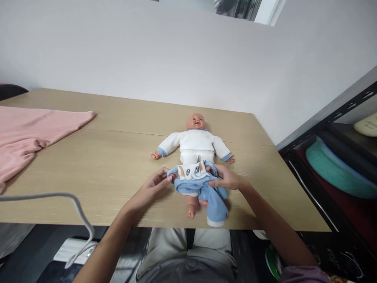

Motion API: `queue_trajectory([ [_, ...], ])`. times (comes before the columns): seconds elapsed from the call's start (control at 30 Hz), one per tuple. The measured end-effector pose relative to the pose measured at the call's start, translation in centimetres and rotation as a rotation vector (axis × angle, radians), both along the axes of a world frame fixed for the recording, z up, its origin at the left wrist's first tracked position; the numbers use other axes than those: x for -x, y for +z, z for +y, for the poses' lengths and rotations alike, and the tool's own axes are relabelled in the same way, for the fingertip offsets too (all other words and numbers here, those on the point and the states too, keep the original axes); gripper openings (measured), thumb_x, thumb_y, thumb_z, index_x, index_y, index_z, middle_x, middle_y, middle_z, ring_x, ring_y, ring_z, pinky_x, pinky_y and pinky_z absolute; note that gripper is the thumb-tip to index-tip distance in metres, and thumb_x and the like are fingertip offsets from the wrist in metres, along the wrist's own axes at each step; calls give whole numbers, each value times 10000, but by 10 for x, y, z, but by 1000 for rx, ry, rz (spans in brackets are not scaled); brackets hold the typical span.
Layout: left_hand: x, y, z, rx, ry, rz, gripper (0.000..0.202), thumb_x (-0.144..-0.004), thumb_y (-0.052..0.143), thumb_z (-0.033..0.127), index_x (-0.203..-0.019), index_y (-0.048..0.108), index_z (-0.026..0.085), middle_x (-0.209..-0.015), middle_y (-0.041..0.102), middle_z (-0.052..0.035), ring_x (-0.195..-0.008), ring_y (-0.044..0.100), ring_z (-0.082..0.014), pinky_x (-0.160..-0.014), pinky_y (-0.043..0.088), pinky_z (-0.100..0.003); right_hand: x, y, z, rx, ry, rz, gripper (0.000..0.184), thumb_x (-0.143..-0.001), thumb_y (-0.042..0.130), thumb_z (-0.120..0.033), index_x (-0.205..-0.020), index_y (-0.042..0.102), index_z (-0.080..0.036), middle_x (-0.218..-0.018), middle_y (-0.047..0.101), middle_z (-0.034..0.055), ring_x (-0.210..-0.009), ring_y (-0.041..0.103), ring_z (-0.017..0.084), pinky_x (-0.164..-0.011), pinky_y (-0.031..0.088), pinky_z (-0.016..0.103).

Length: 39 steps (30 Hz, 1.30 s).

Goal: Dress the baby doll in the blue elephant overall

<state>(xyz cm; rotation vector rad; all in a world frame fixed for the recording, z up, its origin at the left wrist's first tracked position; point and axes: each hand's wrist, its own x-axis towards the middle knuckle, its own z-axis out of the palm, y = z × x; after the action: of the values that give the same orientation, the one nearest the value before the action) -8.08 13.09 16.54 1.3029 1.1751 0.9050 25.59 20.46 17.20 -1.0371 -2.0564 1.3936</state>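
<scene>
A baby doll [196,137] lies on its back on the table, head toward the wall, in a white long-sleeved top with blue cuffs. Over its legs are blue doll overalls [193,184] with a white bib that has eyes on it. My left hand [157,181] pinches the blue strap at the left side of the bib. On the other side, my right hand [226,177] grips the overalls near the right strap. One blue trouser leg with a white hem hangs toward the table's front edge. A bare doll foot [191,208] shows below the cloth; the other is mostly covered.
Pink cloth [38,137] is spread on the left of the wooden table [118,157]. A grey cable [64,195] crosses the front left edge, above a white power strip [73,249]. At the right stands a black shelf [330,125] with a teal item [335,169].
</scene>
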Motion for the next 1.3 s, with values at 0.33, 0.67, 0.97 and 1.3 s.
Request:
queue_trajectory([
  [0.33, -27, 29, 46, -461, -45, 464, 458, -1080, 559, 555, -1374, 690, 228, -1463, 685, -139, -1381, 569, -330, -1258, 405, -507, -21, -17, 23, 222, 48, 171, 705, -827, 901, -674, -1317, 711, -204, -1162, 764, 49, -1035, 729, 210, -946, 602, 325],
  [0.67, -80, 84, 136, -159, -893, 348, 389, -837, 856, 516, -1107, 832, 236, -1003, 819, -45, -877, 732, -275, -757, 584, -326, -10, -10, 7, 76, 39, 234, 681, -1003, 732, -620, -1551, 581, -246, -1495, 695, 99, -1393, 653, 252, -1215, 505, 422],
  [0.97, -86, 58, 155, 72, -893, 68, 613, -542, 1049, 512, -1063, 862, 247, -1037, 859, -70, -928, 808, -349, -802, 680, -405, -23, -10, 2, 204, 149, 37, 556, -812, 914, -652, -1117, 799, -201, -1048, 796, 23, -937, 739, 234, -869, 617, 341],
  [1.3, -80, 32, 155, -43, -969, 72, 372, -854, 881, 546, -1083, 865, 252, -1134, 871, -48, -1154, 806, -364, -1108, 624, -509, -29, -12, 1, 339, 105, 163, 802, -783, 967, -604, -1432, 708, -209, -1344, 775, 114, -1234, 736, 295, -1028, 624, 392],
])
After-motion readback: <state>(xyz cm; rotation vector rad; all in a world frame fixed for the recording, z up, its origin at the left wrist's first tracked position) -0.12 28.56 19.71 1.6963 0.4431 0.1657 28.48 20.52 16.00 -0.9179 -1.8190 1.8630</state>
